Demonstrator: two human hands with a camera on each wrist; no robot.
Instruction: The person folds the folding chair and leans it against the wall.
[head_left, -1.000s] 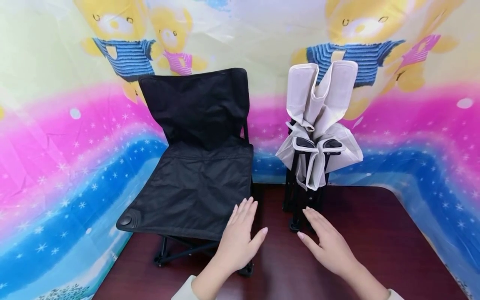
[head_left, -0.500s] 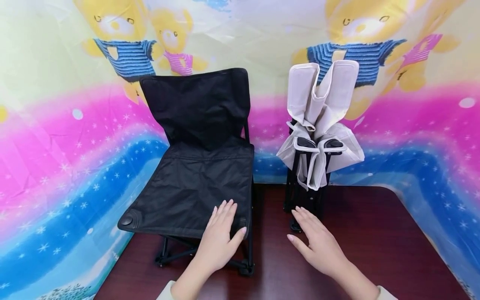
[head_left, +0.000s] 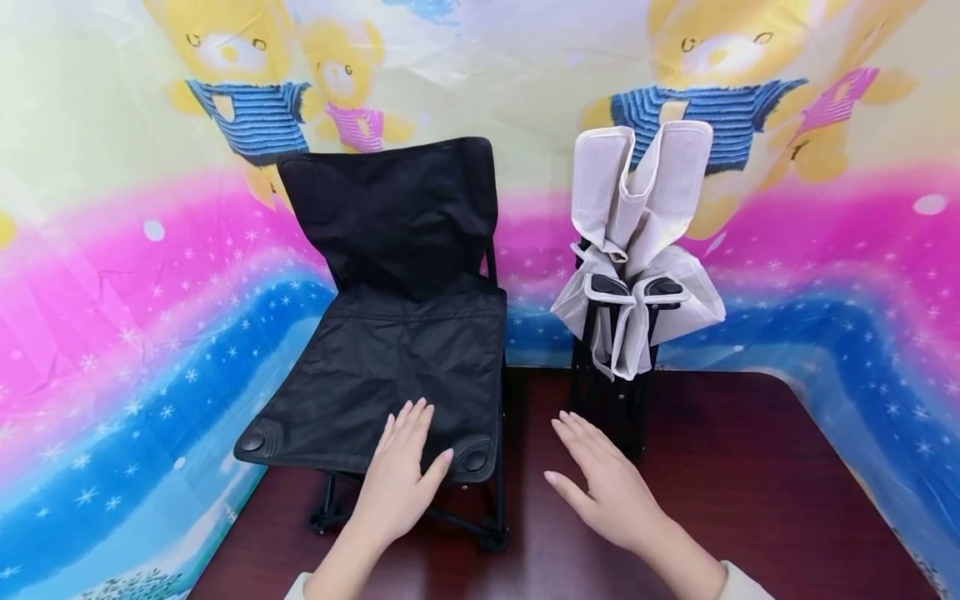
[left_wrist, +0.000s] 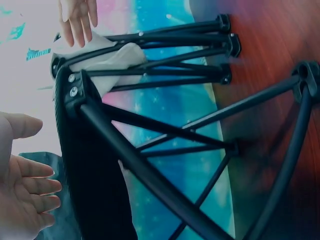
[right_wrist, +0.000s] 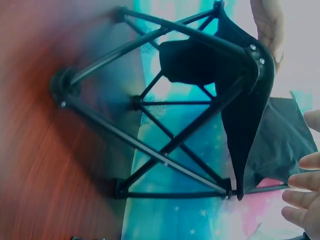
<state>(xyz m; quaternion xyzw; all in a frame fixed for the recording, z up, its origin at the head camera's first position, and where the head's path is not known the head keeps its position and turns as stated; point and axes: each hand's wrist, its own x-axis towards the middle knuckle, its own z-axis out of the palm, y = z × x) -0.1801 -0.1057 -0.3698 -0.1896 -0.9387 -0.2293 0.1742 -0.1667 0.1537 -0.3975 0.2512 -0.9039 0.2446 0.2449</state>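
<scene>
In the head view a black folding chair (head_left: 397, 367) stands unfolded, its fabric seat and backrest spread. My left hand (head_left: 396, 483), fingers extended, overlaps the front edge of its seat. The left wrist view shows that hand's palm and parted fingers (left_wrist: 37, 185) beside the seat edge, gripping nothing. To the right, a white folding chair (head_left: 645, 183) stands upright and collapsed, its fabric bunched over black legs. My right hand (head_left: 611, 492) is in front of its legs, fingers straight and holding nothing. From the right wrist, the black chair's crossed legs (right_wrist: 165, 155) show under its seat.
Both chairs stand on a dark red-brown table (head_left: 750, 483) with a rounded far right corner. Behind and beside it hangs a bright backdrop (head_left: 525, 67) printed with bears, against which the chairs stand close.
Both hands have shifted left. The left hand has passed from the seat's right side along its front edge, uncovering the front right corner. The chairs have stayed in place.
</scene>
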